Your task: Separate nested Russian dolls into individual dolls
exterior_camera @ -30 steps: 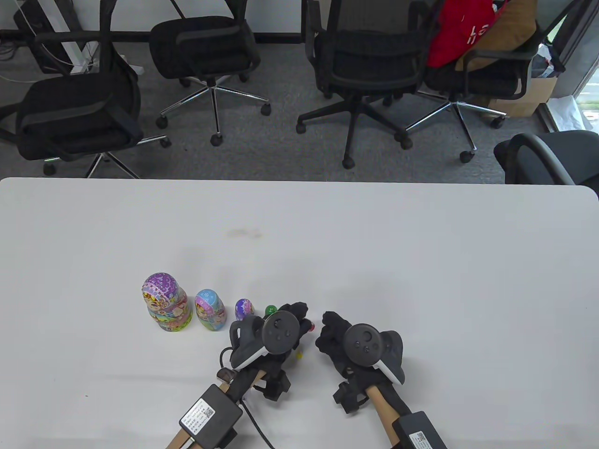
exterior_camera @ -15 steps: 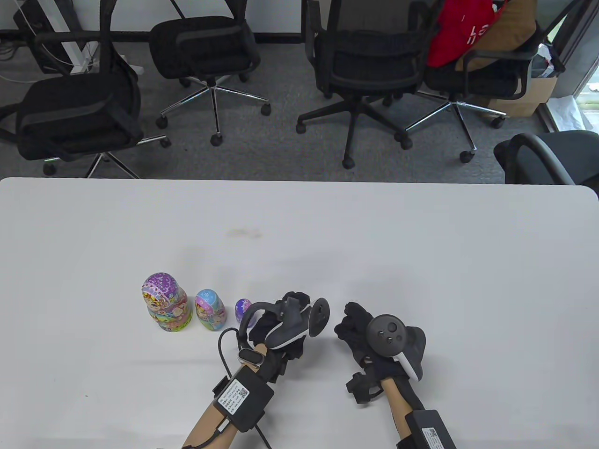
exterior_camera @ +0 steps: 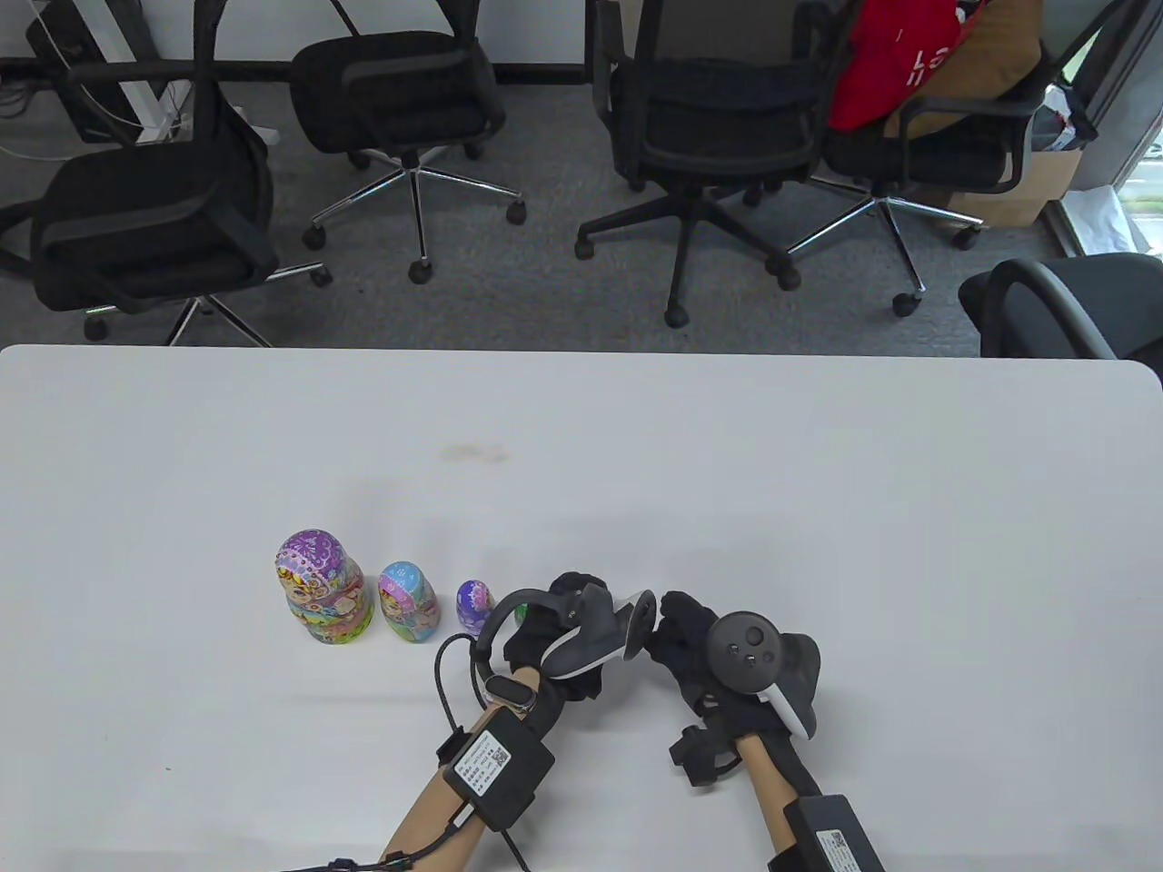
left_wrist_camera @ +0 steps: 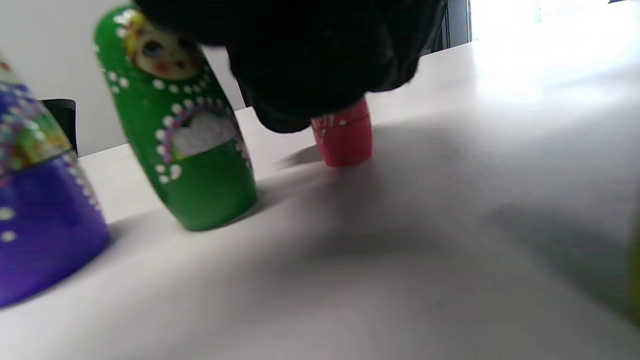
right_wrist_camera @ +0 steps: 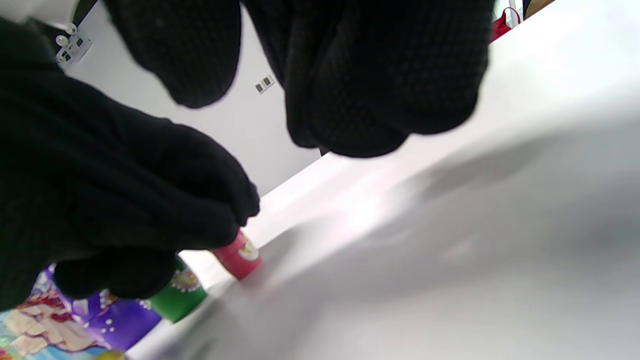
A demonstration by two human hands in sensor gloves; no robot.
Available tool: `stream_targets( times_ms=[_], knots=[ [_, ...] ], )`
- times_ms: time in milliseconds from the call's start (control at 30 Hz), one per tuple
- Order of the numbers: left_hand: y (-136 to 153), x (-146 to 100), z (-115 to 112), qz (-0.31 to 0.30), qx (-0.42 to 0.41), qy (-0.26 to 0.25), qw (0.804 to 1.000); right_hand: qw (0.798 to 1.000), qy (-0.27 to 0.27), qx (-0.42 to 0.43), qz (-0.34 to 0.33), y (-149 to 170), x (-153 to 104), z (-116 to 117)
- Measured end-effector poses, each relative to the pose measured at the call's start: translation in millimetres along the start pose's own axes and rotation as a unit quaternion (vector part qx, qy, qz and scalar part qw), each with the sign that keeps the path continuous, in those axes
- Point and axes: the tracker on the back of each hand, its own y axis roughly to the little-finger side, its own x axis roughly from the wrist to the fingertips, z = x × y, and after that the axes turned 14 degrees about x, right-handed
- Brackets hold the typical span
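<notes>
Dolls standing in a row on the white table (exterior_camera: 818, 472).
Table view: we saw both hands beside the purple doll (exterior_camera: 473, 607). Left wrist view: left hand (left_wrist_camera: 320, 55) fingers clamped on the red doll (left_wrist_camera: 344, 137), beside the green doll (left_wrist_camera: 187, 135). Right wrist view: we could not tell the right hand (right_wrist_camera: 380, 75) fingers' state.

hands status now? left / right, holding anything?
Left hand: fingers closed on the top of the small red doll, which stands on the table.
Right hand: fingers curled; nothing visibly held.
</notes>
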Motion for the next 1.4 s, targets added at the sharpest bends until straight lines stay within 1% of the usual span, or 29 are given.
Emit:
stream_targets(
  times_ms=[133, 233, 367, 500, 633, 833, 1033, 1300, 1400],
  knots=[
    [4.6, -3.4, 0.7, -0.005, -0.019, 0.005, 1.0, 1.0, -0.006, -0.007, -0.004, -2.2, -0.4, 2.9],
    [13.1, -11.2, 4.1, -0.01, -0.049, -0.005, 0.999, 1.0, -0.008, -0.024, -0.014, -5.4, -1.4, 5.4],
    [30.8, -30.3, 11.1, -0.02, -0.109, -0.039, 0.993, 0.998, -0.016, -0.048, -0.034, -13.7, -4.0, 10.9],
    [54.0, -54.5, 13.4, -0.021, -0.176, -0.069, 0.982, 0.995, -0.027, -0.075, -0.064, -27.3, -6.7, 20.5],
    [73.5, -74.4, 7.0, -0.02, -0.225, -0.085, 0.97, 0.99, -0.041, -0.098, -0.095, -41.7, -10.1, 30.8],
    [90.0, -94.9, -10.8, -0.018, -0.261, -0.093, 0.961, 0.98, -0.07, -0.137, -0.127, -55.2, -16.3, 46.9],
    [97.8, -101.5, -29.3, -0.003, -0.28, -0.088, 0.956, 0.968, -0.098, -0.183, -0.139, -60.1, -18.5, 64.2],
    [97.8, -102.2, -36.6, -0.003, -0.281, -0.081, 0.956, 0.952, -0.134, -0.233, -0.145, -61.2, -17.5, 84.1],
    [96.5, -101.8, -37.9, -0.004, -0.277, -0.079, 0.958, 0.948, -0.127, -0.247, -0.158, -63.7, -17.9, 86.6]
  ],
)
